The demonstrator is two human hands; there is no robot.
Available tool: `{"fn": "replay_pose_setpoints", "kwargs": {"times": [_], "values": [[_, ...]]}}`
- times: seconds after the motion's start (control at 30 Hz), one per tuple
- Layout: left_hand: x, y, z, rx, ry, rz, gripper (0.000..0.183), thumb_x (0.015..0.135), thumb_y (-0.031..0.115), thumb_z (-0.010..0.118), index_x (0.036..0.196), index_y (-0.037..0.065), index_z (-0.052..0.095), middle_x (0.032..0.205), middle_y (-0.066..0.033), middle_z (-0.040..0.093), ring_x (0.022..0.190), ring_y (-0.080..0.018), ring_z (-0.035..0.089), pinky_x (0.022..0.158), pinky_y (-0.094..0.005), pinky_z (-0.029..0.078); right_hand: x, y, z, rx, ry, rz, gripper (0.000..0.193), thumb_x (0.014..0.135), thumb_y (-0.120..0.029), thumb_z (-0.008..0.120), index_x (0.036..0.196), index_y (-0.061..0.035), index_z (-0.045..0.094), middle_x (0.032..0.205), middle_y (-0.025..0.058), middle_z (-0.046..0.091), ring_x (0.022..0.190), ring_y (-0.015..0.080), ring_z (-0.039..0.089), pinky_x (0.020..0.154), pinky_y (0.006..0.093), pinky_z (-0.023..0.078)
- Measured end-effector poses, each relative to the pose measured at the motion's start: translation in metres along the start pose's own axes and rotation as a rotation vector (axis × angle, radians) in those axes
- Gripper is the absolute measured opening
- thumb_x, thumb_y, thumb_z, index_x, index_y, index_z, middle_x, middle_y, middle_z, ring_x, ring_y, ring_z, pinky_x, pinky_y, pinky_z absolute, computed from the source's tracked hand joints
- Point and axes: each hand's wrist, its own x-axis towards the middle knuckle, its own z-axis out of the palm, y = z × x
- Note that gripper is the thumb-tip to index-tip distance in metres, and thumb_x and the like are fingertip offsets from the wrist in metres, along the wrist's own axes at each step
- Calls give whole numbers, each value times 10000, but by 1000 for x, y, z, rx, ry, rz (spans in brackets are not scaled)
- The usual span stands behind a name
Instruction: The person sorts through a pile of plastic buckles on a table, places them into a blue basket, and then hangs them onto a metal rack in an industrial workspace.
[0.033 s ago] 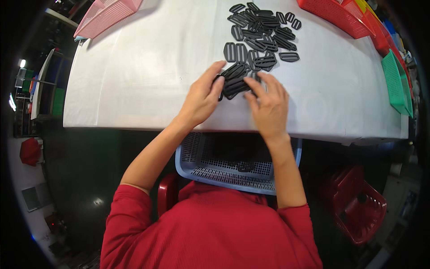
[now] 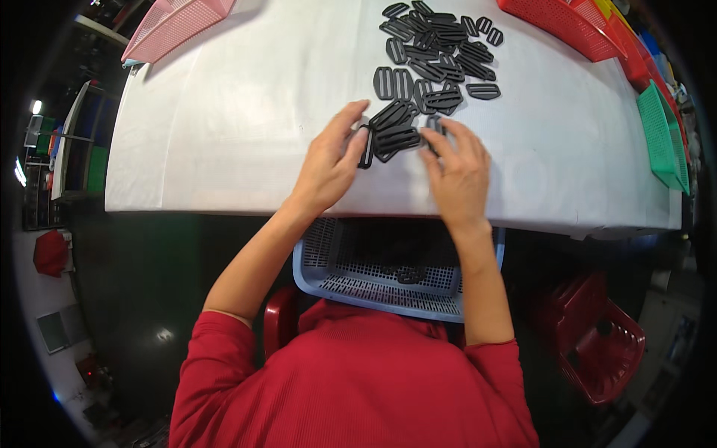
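Left hand (image 2: 327, 166) pinches a black slide buckle (image 2: 365, 146) upright; right hand (image 2: 457, 173) lies open-fingered on the buckle cluster (image 2: 396, 128) (blue basket (image 2: 388, 284) below the white table (image 2: 224, 134)).

You are finding open white table (image 2: 224, 127) stretching left of your hands, while the buckle pile (image 2: 437, 52) and red basket (image 2: 567, 26) are crowding the far right.

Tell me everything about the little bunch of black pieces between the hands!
The small bunch of black buckle pieces looks like hard, slightly shiny plastic: flat oval frames with bars across their middles. Several lie overlapped and fanned out on the white table, just below the bigger pile. The left hand touches its left edge; the right hand touches its right edge.
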Motion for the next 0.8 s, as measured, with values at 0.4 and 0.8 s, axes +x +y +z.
{"fn": "replay_pose_setpoints", "kwargs": {"times": [0.4, 0.8], "values": [[-33, -4, 3, 732, 195, 315, 350, 770, 8, 650, 1119, 17, 623, 1107, -108, 599, 982, -301, 557, 844, -385, 465, -5, -16, -5, -43, -124, -167, 266, 789, -181, 697, 1054, -166, 678, 1144, -23, 625, 1153, 228, 523, 1032, 531, 310], [-36, -11, -33, 546, 154, 196, 273, 805, -14, 616, 1069, 39, 663, 1035, -115, 641, 966, -269, 580, 777, -365, 497, 0, -14, -23, 57, -96, -109, 171, 812, -117, 664, 980, -133, 692, 1046, -9, 651, 1069, 225, 569, 1002, 491, 346]]}}
